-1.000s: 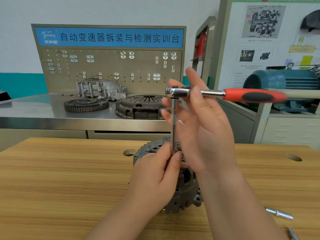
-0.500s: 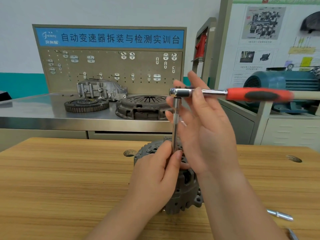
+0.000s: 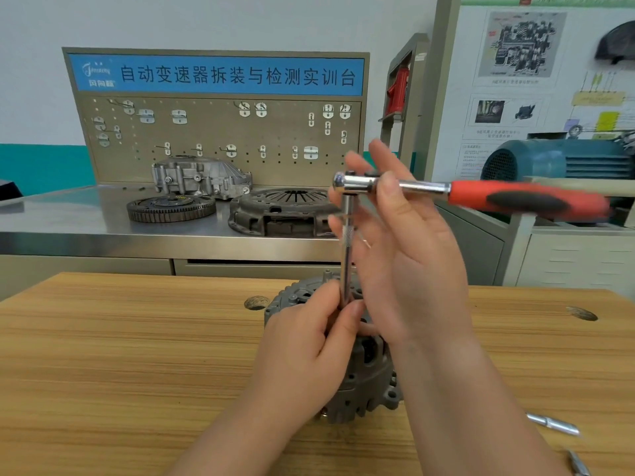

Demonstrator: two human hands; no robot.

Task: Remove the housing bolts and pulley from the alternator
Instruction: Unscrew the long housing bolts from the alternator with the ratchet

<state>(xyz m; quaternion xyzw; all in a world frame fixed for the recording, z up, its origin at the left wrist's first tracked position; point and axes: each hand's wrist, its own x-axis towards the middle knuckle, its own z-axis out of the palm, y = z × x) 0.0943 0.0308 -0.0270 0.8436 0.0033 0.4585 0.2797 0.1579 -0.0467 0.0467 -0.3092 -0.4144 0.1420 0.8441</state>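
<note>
a wooden table (image 3: pixel 137 372) is seen across the foreground, with a steel bench (image 3: pixel 68 228) and a pegboard (image 3: pixel 213 139) behind it. on the bench a clutch cover (image 3: pixel 281 211) and a toothed flywheel (image 3: pixel 171 207) are laid side by side. the alternator (image 3: pixel 371 379) is stood on the table near its middle, partly hidden by both hands. a ratchet (image 3: pixel 515 197) with a red and black grip is held level above it, handle pointed right. its neck is pinched by the right hand (image 3: pixel 412 269), thumb in front and nearly straight fingers behind. an extension bar (image 3: pixel 347 255) is hung upright from the ratchet head down to the alternator's top. its lower end is pinched by the left hand (image 3: pixel 309 355) between thumb and forefinger, the other fingers curled over the housing. small metal pieces (image 3: pixel 553 424) are left on the table at the right.
</note>
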